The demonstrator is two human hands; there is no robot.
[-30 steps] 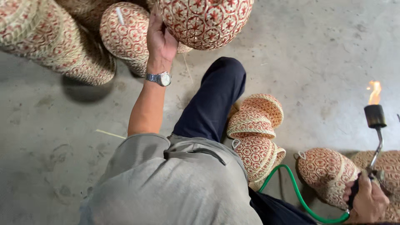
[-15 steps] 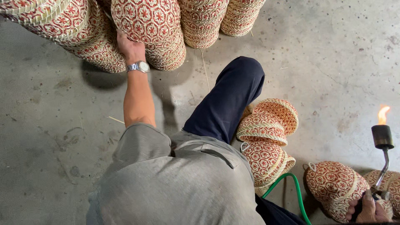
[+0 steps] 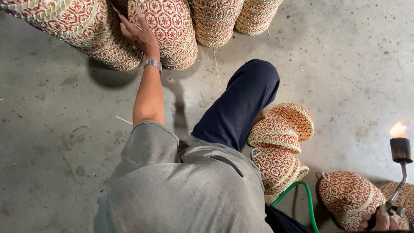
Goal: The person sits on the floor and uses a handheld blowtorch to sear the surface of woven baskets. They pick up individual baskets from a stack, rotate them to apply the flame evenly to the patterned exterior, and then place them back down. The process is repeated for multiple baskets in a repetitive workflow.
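My left hand (image 3: 139, 34) reaches out, wristwatch on the wrist, and rests flat against a tall stack of red-and-cream woven baskets (image 3: 168, 30) lying on the concrete floor. Its fingers are spread, holding nothing. At the bottom right, my right hand (image 3: 381, 218) grips the handle of a gas torch (image 3: 400, 155) that points upward with a small orange flame (image 3: 397, 128) at its tip. A woven basket (image 3: 349, 196) lies just left of that hand.
More basket stacks lie at top left (image 3: 86, 30) and top centre (image 3: 235, 17). Three loose baskets (image 3: 278, 142) are piled beside my dark-trousered leg (image 3: 241, 105). A green hose (image 3: 302, 194) curls across the floor toward the torch. Bare concrete lies left and right.
The view has shifted down and the basket stacks have come lower in frame. My left hand has moved from the stack's underside to lie flat on its side. The torch stays lit.
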